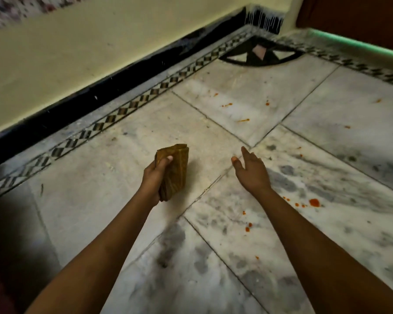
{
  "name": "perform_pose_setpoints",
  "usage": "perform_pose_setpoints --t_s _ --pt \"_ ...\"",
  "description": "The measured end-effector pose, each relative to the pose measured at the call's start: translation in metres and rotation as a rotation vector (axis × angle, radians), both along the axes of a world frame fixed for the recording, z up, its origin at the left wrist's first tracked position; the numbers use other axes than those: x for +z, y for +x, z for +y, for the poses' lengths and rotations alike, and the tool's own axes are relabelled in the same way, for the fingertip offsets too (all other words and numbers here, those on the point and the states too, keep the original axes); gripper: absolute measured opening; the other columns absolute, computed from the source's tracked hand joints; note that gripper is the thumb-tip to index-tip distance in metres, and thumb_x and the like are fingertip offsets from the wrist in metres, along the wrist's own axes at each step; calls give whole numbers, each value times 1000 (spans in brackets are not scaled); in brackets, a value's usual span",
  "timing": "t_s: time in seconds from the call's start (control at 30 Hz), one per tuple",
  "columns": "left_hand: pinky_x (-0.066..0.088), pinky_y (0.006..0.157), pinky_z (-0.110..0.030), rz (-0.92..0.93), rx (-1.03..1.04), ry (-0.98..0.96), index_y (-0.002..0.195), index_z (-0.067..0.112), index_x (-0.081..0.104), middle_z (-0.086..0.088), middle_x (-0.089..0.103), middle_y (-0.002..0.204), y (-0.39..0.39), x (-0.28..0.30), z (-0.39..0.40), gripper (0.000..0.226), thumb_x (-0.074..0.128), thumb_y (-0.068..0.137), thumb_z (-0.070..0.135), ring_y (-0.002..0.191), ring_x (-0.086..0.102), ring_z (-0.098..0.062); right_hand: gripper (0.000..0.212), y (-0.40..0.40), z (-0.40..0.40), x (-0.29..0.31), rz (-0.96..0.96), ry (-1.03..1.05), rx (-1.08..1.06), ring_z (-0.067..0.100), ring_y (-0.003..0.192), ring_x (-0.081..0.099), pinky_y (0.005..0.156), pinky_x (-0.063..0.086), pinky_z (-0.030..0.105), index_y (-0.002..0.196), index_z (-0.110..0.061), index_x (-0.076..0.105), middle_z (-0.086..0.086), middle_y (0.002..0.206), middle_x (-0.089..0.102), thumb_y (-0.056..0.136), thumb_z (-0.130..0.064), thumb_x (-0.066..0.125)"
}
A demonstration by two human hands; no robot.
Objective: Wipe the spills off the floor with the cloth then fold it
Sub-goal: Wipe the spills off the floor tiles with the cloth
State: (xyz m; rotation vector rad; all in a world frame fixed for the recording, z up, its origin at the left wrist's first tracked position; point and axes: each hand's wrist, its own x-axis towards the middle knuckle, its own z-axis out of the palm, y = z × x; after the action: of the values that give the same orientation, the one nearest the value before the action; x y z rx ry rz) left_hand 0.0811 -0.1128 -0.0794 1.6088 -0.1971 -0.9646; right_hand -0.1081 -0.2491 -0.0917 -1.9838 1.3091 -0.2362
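Observation:
My left hand point(153, 177) grips a folded brown cloth point(176, 171), thumb on top, above the marble floor point(123, 211). My right hand point(251, 171) hovers to the right of the cloth with fingers straight and nothing in it. Orange-red spills dot the floor: a larger spot point(314, 202) right of my right forearm, small drops point(247, 227) below that forearm, and streaks point(243, 120) farther ahead.
A cream wall with a black skirting point(114, 87) runs along the left. A patterned tile border point(132, 105) follows it to a corner motif point(259, 53). A step with a green-lit edge point(354, 44) lies at the far right.

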Motion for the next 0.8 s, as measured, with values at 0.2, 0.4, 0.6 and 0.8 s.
perform_pose_setpoints --t_s 0.2,0.4,0.6,0.8 --pt "54 72 -34 95 -124 -7 118 15 62 -9 68 109 -27 43 -18 38 59 88 38 96 66 -25 57 -26 -11 44 -29 -133 23 22 144 14 115 9 31 148 -16 21 9 154 25 99 -40 36" --pt "51 68 -31 -9 -190 -44 116 17 59 -5 67 104 -49 87 -59 37 59 88 41 93 64 -22 56 -48 -29 65 -34 -250 18 21 144 17 115 7 30 148 -11 24 8 153 27 100 -36 36" --pt "47 60 -25 -193 -304 -34 112 20 55 2 63 93 -66 127 -107 26 57 90 35 82 60 -12 56 -85 -63 77 13 -294 51 19 144 16 115 6 29 148 -12 23 6 154 25 100 -38 34" --pt "50 65 -26 -278 -451 30 111 21 55 1 64 99 -37 123 -132 27 61 88 34 88 62 -13 55 -74 -96 59 29 -251 -46 25 143 19 115 9 32 147 -8 25 13 152 28 100 -34 35"
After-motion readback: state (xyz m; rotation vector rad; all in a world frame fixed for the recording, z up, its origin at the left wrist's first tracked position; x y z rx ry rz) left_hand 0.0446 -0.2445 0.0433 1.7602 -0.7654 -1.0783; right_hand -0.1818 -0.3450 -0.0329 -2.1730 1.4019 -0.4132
